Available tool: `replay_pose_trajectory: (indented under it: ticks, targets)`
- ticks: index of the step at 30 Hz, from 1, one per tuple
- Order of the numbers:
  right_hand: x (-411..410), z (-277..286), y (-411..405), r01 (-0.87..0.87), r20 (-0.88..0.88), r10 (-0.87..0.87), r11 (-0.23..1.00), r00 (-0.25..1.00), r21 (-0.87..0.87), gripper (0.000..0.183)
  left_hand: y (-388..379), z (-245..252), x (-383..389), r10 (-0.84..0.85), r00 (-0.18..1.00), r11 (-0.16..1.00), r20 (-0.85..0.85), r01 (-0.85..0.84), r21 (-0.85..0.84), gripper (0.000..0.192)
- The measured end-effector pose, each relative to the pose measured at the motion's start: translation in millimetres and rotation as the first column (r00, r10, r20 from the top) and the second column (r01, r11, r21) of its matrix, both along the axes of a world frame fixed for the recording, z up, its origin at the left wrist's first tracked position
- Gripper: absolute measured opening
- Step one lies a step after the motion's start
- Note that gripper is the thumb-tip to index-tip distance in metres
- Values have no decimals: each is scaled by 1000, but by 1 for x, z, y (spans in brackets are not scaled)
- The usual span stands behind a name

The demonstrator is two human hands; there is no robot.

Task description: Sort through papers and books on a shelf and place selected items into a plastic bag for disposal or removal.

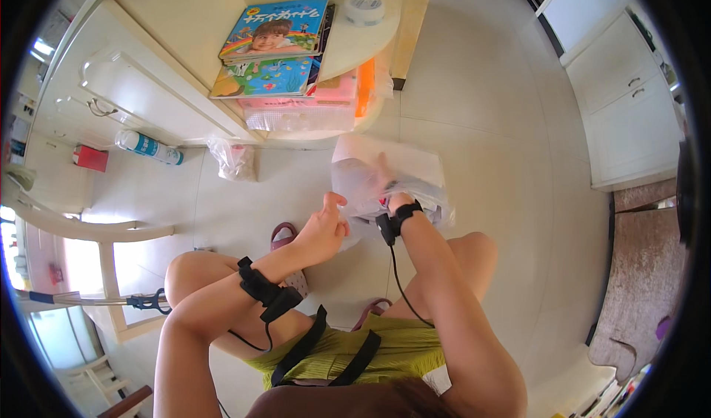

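In the head view, a translucent plastic bag [355,179] with pale contents and a bit of red stands on the tiled floor before me. My right hand [386,182] reaches into or behind its film; it is blurred, and its fingers cannot be made out well enough to tell a grip. Just left of the bag, my left hand [328,229] has its fingers bent and apart, with the thumb side toward the bag. Whether a fingertip pinches thin film there cannot be told. Black straps with small devices circle both wrists.
Beyond the bag, a rounded cabinet shelf holds picture books [272,35] and a round white container [364,10]; pink and orange packs [333,93] lie beneath. Left on the floor are a small plastic bag [234,160], a spray can [149,147] and a red box [90,158]. A wooden chair [105,251] stands left.
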State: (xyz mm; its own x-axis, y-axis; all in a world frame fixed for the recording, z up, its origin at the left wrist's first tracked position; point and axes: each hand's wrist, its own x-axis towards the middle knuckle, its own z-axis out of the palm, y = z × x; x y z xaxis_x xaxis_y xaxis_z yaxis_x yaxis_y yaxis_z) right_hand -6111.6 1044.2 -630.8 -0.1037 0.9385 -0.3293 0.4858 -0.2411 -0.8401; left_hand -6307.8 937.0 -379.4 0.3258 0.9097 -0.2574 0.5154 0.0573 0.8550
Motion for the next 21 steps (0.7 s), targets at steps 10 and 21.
replay_pose_trajectory:
  ticks: [10,21]
  targets:
    - [-26,127,-101,-425,-616,91,802,783,-421,14,18,-16,-11,-80,982,978,-173,44,-203,32]
    - [26,203,-105,-417,-626,167,865,762,-278,26,73,235,-171,-23,985,988,-173,48,145,30]
